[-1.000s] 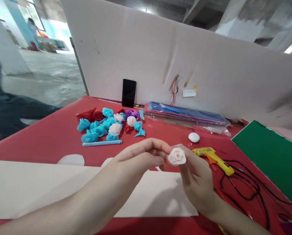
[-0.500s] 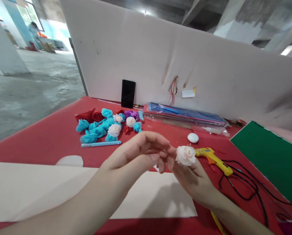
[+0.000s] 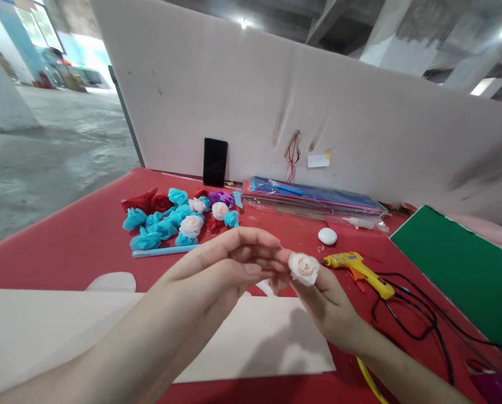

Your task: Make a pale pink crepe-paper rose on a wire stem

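Note:
A small pale pink paper rose [image 3: 304, 267] is held up over the red table [image 3: 86, 235]. My right hand [image 3: 331, 306] grips it from below, fingers closed round its base. My left hand [image 3: 229, 266] reaches in from the left, fingertips pinched against the rose's left side. Both hands hover above a large cream sheet [image 3: 108, 336] lying on the table's near edge.
A heap of blue, red, white and purple paper roses [image 3: 179, 216] lies at the left back, with a blue pen [image 3: 164, 252] in front. A yellow glue gun [image 3: 356, 265] with black cable, a white oval object [image 3: 327, 236], a green board [image 3: 465, 269] and packed coloured sheets [image 3: 314, 196] are to the right.
The rose and both hands shifted slightly right, then back left and a little down. The camera view panned right. A dark-clothed person at the far left has left the view.

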### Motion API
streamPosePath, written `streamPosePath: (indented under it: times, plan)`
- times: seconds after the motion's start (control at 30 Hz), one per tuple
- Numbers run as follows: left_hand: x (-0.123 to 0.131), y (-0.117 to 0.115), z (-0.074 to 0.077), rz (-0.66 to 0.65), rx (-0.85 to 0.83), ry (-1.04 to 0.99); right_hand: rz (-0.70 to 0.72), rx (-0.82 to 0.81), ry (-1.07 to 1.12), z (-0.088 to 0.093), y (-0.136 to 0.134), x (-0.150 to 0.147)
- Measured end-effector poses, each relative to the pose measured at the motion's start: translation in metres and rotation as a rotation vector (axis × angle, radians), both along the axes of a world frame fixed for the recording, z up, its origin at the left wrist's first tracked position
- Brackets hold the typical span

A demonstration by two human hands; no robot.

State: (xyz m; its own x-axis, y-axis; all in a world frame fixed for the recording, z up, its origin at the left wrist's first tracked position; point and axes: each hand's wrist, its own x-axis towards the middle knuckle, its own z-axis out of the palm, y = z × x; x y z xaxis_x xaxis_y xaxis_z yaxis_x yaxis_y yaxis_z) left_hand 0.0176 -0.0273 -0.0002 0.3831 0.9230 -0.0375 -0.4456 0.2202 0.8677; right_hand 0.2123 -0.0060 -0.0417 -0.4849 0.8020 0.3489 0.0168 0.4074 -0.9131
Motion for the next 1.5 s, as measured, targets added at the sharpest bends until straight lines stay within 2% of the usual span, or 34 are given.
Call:
streamPosePath:
  times: [0.27,0.43,0.5,0.63,0.77,0.9,1.03,1.23,1.37,1.5]
  plan:
    - [-0.007,0.000,-0.004,-0.007,-0.083,-0.060,-0.030,0.015,0.004,0.004,0.000,0.000]
    - [-0.005,0.003,-0.002,-0.034,-0.090,-0.111,0.060,0.027,0.041,0.004,0.003,0.002]
    - [-0.004,0.005,-0.002,-0.022,-0.067,-0.046,0.108,0.045,0.062,0.003,0.005,0.002]
    - [-0.006,0.006,-0.002,0.077,0.058,0.215,0.183,0.068,0.104,0.001,0.009,0.004]
    - [-0.008,0.010,0.000,0.181,0.309,0.369,0.250,0.062,0.095,0.002,0.009,0.008]
    - [-0.006,0.012,0.005,0.118,0.496,0.452,0.306,0.018,0.040,0.005,0.009,0.012]
    - [-0.003,0.010,0.006,0.023,0.625,0.486,0.370,-0.099,-0.007,0.010,0.007,0.012]
    - [-0.005,0.015,-0.004,-0.158,0.469,0.395,0.479,-0.286,0.155,0.003,0.001,-0.001]
    - [-0.004,0.021,-0.013,-0.187,0.412,0.300,0.515,-0.326,0.252,-0.006,-0.003,-0.007]
    - [-0.002,0.018,-0.018,-0.172,0.378,0.247,0.485,-0.296,0.240,-0.006,-0.007,-0.007]
